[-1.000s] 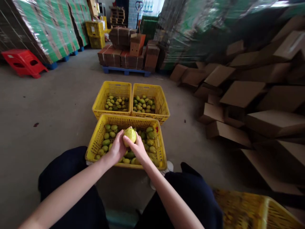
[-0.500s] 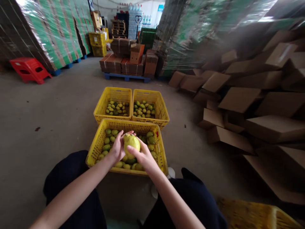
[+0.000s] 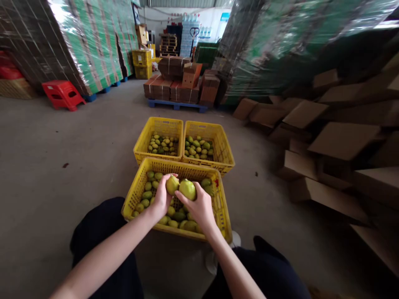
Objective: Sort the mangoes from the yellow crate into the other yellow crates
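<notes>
Yellow plastic forms three crates (image 3: pixel 183 169) on the floor (image 3: pixel 93 145) in the head view. Over the nearest crate (image 3: pixel 222 207), the left hand (image 3: pixel 161 197) curls its grip round one yellow-green fruit (image 3: pixel 172 185); the right hand (image 3: pixel 201 207) has its grip wrapped about a second fruit (image 3: pixel 187 189), just beside.

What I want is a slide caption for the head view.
A fruit in the left hand, another in the right hand, over a crate of more fruit.
</notes>
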`<state>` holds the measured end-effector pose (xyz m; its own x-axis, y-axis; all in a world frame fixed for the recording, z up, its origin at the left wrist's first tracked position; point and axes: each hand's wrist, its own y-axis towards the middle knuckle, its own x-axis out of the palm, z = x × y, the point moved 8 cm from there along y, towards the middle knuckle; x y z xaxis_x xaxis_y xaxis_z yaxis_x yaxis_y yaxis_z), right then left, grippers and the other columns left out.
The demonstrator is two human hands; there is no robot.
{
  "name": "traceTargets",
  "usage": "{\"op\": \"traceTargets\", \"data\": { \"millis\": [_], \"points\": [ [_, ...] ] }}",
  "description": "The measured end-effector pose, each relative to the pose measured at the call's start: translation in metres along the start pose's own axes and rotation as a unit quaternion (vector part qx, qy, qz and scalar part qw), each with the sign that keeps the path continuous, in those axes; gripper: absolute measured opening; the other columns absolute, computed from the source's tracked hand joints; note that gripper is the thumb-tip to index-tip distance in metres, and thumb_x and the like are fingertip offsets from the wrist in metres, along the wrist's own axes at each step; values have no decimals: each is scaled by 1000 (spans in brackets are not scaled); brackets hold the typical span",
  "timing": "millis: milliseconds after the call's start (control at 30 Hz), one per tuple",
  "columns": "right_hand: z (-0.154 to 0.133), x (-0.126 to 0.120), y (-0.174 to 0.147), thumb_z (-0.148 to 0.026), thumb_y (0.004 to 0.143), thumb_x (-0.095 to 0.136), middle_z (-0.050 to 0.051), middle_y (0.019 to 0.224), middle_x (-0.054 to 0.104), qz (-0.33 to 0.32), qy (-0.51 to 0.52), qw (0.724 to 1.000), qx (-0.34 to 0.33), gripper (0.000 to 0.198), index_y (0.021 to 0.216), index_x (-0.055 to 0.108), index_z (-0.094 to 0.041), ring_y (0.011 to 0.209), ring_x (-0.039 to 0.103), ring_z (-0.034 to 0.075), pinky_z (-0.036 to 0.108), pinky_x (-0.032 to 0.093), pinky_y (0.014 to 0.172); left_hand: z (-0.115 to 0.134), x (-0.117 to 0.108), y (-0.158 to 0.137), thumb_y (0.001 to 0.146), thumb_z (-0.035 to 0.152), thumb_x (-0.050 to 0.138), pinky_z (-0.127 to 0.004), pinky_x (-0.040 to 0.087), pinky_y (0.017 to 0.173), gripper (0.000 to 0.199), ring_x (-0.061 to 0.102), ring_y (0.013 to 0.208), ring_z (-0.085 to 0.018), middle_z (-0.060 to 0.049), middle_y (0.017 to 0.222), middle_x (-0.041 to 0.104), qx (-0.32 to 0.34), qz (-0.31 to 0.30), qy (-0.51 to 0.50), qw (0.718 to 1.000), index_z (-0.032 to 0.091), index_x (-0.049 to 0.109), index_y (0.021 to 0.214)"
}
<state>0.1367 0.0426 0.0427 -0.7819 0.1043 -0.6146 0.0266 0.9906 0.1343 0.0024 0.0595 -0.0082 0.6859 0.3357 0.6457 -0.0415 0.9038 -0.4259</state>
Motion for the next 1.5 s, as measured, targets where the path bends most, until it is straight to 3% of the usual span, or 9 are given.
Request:
{"op": "traceTargets", "data": {
  "millis": [200,400,600,700,800,933,1067,1300,1500],
  "points": [
    [-12,-3,-2,-54,72,72,10,102,68,67,-15,989,-132,54,111,57,-19,88,67,25,38,55,76,19,12,-11,88,38,45,-23,46,71,31,57,75,-14,-2,81,64,106,-87,68,988,17,67,83],
    [-27,-4,-20,-37,82,68,12,116,62,127,-46,948,-287,56,132,46,-24,105,61,28,46,52,89,56,27,-35,90,47,41,-35,37,103,45,55,111,-25,-8,106,68,313,-181,172,916,18,74,81],
    [-31,2,-27,-19,83,61,12,127,58,103,-28,944,-312,57,137,44,-27,115,54,30,51,46,98,64,31,-43,85,36,47,-37,39,106,35,49,127,-29,-9,126,63,310,-188,144,921,19,75,73],
    [-28,0,-21,-25,78,68,11,123,62,76,36,966,-246,51,127,54,-26,112,56,30,52,44,99,57,25,-33,84,25,47,-33,45,98,30,57,118,-27,-10,114,70,228,-144,64,961,17,74,73],
    [-15,5,-7,-35,73,73,6,112,66,3,202,975,-87,48,118,59,-26,103,61,26,42,50,91,34,17,-15,87,27,46,-29,53,74,31,68,84,-22,-10,88,73,68,-98,7,993,13,73,85],
    [9,29,1,-42,73,69,-2,82,65,-72,469,865,166,32,99,60,-26,69,62,15,23,48,51,1,0,2,93,38,40,-26,53,56,38,62,57,-15,-5,65,64,-128,11,-93,987,12,65,83],
    [17,33,7,-38,66,74,-6,65,57,-59,562,789,239,28,85,59,-23,52,52,11,19,37,36,-1,-3,5,90,32,52,-26,56,55,23,63,59,-15,-5,65,63,-141,44,-110,983,14,58,78],
    [12,48,-2,-41,78,58,1,60,64,-158,626,700,305,30,92,65,-15,45,53,12,18,30,31,4,23,-16,94,35,40,-19,39,32,41,51,36,-12,-7,51,58,-188,-139,16,972,9,65,74],
    [31,65,-15,-50,83,52,7,61,68,-164,635,651,382,36,74,61,-16,38,48,10,22,38,36,2,-4,-7,94,23,38,-19,50,40,32,62,45,-14,-9,67,68,-142,27,-37,989,8,66,89]
  ]
}}
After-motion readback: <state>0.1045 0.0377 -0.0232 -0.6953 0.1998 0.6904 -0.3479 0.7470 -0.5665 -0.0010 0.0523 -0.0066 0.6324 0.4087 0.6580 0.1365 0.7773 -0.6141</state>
